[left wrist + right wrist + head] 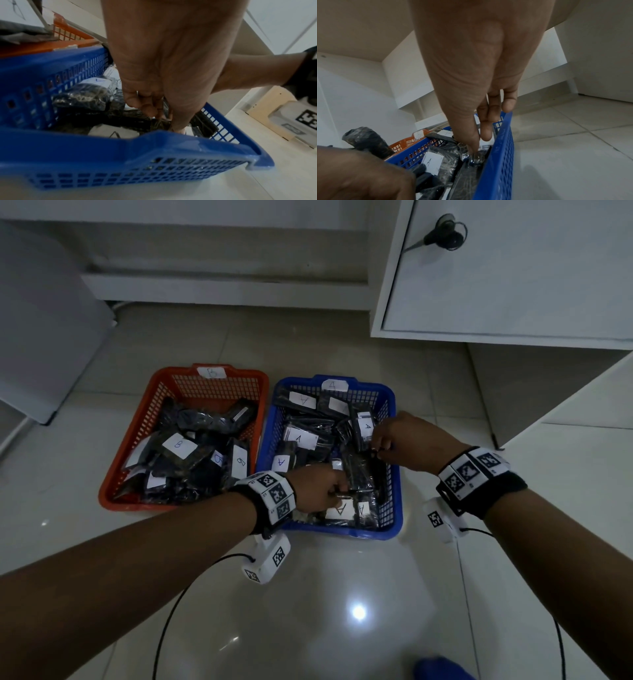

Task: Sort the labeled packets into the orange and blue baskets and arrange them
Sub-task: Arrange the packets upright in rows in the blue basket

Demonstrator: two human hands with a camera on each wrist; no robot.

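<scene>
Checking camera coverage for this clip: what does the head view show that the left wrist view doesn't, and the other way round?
Head only: the orange basket whole, its B tag and B-labelled packets, plus the blue basket's A tag. Left wrist only: the underside of the left hand, its fingers curled down among the packets, and the blue basket's near wall from outside. Both: the blue basket holding A-labelled packets, and the right hand reaching in.

Bare forearms; each wrist wears a black band [507,491] with white tag blocks (black-square patterns), black cable trailing.
</scene>
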